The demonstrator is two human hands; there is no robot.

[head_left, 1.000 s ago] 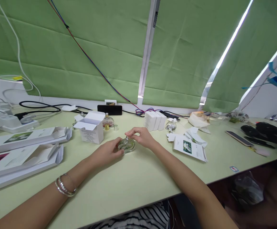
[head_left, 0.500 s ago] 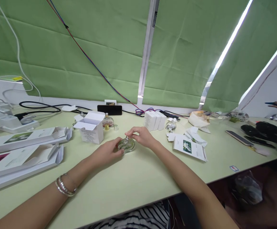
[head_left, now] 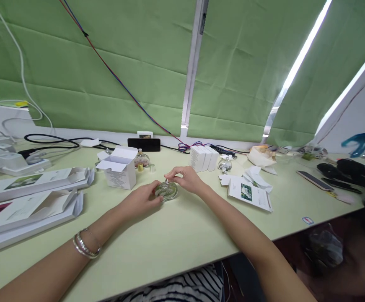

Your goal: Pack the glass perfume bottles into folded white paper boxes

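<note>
A rounded clear glass perfume bottle [head_left: 167,191] stands on the table in front of me. My left hand [head_left: 144,196] grips its left side, thumb at the front. The fingertips of my right hand [head_left: 185,178] pinch the neck at the bottle's top; what exactly lies under them is hidden. Just beyond, a gold cap [head_left: 140,167] and a silver cap [head_left: 152,167] stand near a second perfume bottle [head_left: 142,159] with pinkish contents. To the left is a white box [head_left: 121,174] with its flaps raised.
Flattened cartons [head_left: 28,209] lie at the left. Small white boxes [head_left: 203,158], another bottle [head_left: 225,164] and an opened printed carton [head_left: 248,193] are to the right. A dark phone [head_left: 144,144] leans at the back. Farther right are a phone [head_left: 314,181] and another person's blurred blue object [head_left: 363,141].
Both my hands keep their hold on the bottle with no clear movement. At the far right, a blue object has swung into view where another person's hand was.
</note>
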